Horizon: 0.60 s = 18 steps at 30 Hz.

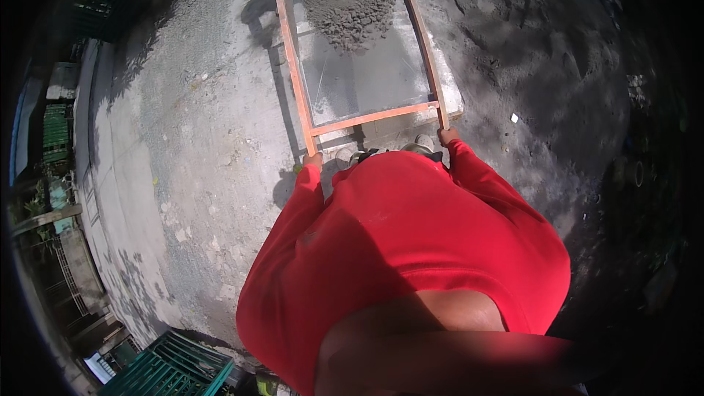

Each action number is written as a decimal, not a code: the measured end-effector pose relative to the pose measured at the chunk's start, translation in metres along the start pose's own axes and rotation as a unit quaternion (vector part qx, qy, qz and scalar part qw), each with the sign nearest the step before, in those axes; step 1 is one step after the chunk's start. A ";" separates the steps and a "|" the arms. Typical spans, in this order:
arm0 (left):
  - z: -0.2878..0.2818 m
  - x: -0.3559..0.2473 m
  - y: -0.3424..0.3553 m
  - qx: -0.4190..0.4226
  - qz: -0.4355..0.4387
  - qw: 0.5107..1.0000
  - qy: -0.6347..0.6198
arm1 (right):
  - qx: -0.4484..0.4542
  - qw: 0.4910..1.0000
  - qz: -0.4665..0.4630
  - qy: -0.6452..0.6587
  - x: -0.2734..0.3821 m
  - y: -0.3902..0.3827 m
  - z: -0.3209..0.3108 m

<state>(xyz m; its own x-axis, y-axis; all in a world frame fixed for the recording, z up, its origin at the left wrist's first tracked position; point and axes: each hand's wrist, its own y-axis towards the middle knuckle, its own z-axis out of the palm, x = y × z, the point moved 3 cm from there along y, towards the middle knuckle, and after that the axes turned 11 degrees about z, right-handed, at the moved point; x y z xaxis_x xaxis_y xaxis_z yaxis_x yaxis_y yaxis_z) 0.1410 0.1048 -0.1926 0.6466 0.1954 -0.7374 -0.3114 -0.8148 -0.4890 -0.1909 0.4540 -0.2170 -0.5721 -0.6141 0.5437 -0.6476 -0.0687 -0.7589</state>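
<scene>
Head view: left hand (pixel 314 159) and right hand (pixel 448 134) fingers closed round near corners of orange-framed sieve (pixel 374 116); frame's long axis runs straight ahead from fingers, sand heap (pixel 349 0) at far end.

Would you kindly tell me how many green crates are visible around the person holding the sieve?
2. One green crate sits at the bottom left, by the paved edge; another green crate stands at the far left. Dark shade along the picture's rim may hide others.
</scene>
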 end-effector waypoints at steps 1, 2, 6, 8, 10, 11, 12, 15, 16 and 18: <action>-0.001 -0.014 0.013 0.020 -0.022 0.998 0.055 | 0.004 1.000 -0.013 0.001 0.021 0.002 0.002; -0.001 -0.034 0.031 0.039 -0.045 0.998 0.007 | -0.028 1.000 0.004 -0.009 0.043 0.005 0.002; -0.027 -0.163 0.095 0.048 0.008 0.998 -0.038 | 0.129 0.985 -0.013 0.116 0.196 0.002 0.001; -0.045 -0.233 0.115 0.049 -0.014 0.993 -0.104 | 0.107 0.991 -0.060 0.060 0.272 -0.008 -0.010; -0.053 -0.272 0.121 0.063 -0.015 0.987 -0.146 | 0.118 0.988 -0.056 0.076 0.309 -0.014 -0.017; -0.054 -0.273 0.117 0.060 -0.030 0.991 -0.114 | 0.104 0.992 -0.037 0.068 0.309 -0.016 -0.018; -0.052 -0.265 0.110 0.055 -0.022 0.994 -0.091 | 0.108 0.992 -0.032 0.062 0.298 -0.016 -0.017; -0.025 -0.175 0.076 0.048 0.000 0.997 -0.059 | 0.103 0.987 -0.002 0.120 0.199 -0.006 -0.002; -0.016 -0.134 0.063 0.047 -0.005 0.998 -0.048 | 0.116 0.981 0.020 0.155 0.155 -0.002 0.004; -0.004 -0.064 0.039 0.021 -0.006 0.999 -0.044 | 0.062 0.997 -0.010 0.041 0.077 0.004 0.004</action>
<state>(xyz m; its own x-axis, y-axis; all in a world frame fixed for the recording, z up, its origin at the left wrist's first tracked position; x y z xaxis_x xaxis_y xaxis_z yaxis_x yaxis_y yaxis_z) 0.0902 0.0585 -0.1620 0.5868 0.2547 -0.7687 -0.3342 -0.7884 -0.5164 -0.2356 0.4036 -0.1795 -0.6031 -0.5449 0.5826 -0.5947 -0.1797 -0.7836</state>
